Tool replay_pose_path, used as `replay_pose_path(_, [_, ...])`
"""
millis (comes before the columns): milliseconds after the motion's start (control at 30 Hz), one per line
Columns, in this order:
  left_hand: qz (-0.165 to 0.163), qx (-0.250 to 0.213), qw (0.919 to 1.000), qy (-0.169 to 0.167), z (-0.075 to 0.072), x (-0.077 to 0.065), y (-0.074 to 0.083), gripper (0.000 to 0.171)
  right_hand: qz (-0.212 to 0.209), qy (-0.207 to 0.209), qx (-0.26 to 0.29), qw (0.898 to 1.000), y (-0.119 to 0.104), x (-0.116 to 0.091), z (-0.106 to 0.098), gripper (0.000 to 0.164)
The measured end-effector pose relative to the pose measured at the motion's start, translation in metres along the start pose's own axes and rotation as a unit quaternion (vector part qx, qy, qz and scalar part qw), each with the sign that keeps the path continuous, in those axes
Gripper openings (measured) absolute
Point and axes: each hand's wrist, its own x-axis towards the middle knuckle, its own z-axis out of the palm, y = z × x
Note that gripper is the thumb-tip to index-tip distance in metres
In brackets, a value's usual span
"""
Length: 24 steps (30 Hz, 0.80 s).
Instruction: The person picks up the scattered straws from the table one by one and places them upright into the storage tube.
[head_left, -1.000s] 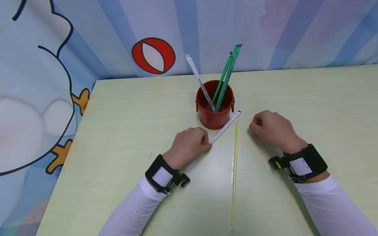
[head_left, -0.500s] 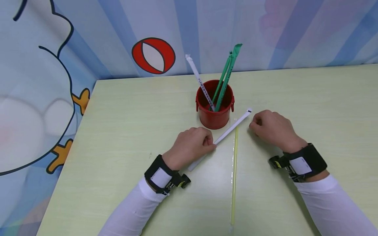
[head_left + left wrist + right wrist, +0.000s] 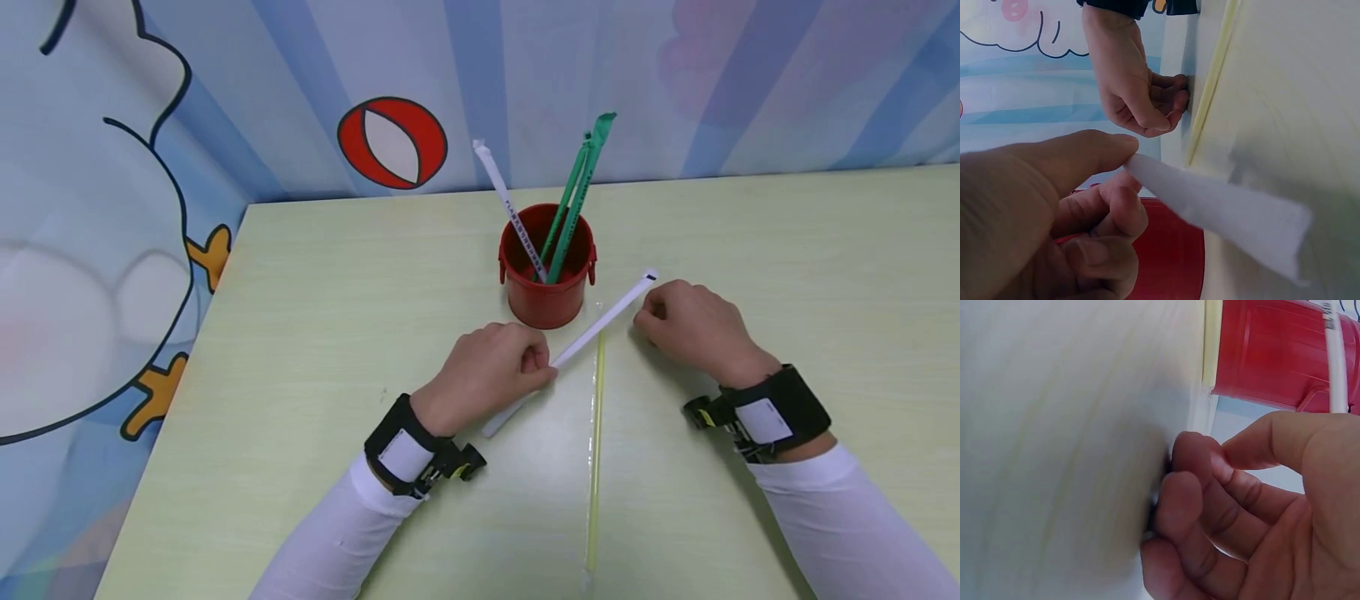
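My left hand [image 3: 491,371] pinches a white paper-wrapped straw [image 3: 600,323] between thumb and index finger. The straw slants over the table, its far end in front of the right hand and its near end sticking out behind the left. In the left wrist view that flat near end of the wrapper [image 3: 1229,209] points at the camera. My right hand [image 3: 693,325] rests on the table with loosely curled fingers [image 3: 1179,503] and holds nothing. Between the hands lies a yellow straw [image 3: 597,433] in a clear sleeve, crossed by the white one.
Beyond the hands stands a small red bucket [image 3: 546,307] with side handles. A white wrapped straw [image 3: 512,208] and green wrapped straws [image 3: 581,192] lean in it. Behind the table hangs a printed blue backdrop [image 3: 562,75].
My left hand has slid slightly right, carrying the white straw. Its far end has moved from beside the bucket to the right hand's fingers. The right hand has stayed put.
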Motion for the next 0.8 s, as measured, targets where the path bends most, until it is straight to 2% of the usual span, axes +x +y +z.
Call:
replay_pose_path(467, [0.036, 0.003, 0.9991, 0.024, -0.016, -0.004, 0.006, 0.014, 0.002, 0.003, -0.004, 1.000, 0.000, 0.000, -0.001, 0.021])
replay_pose_path(633, [0.039, -0.017, 0.9983, 0.039, -0.024, -0.007, 0.007, 0.013, -0.001, 0.003, -0.003, 1.000, 0.000, 0.001, -0.001, 0.021])
replay_pose_path(800, [0.051, -0.045, 0.9952, 0.070, -0.031, -0.011, 0.007, 0.010, 0.001, 0.003, -0.005, 1.000, 0.000, 0.001, -0.001, 0.021])
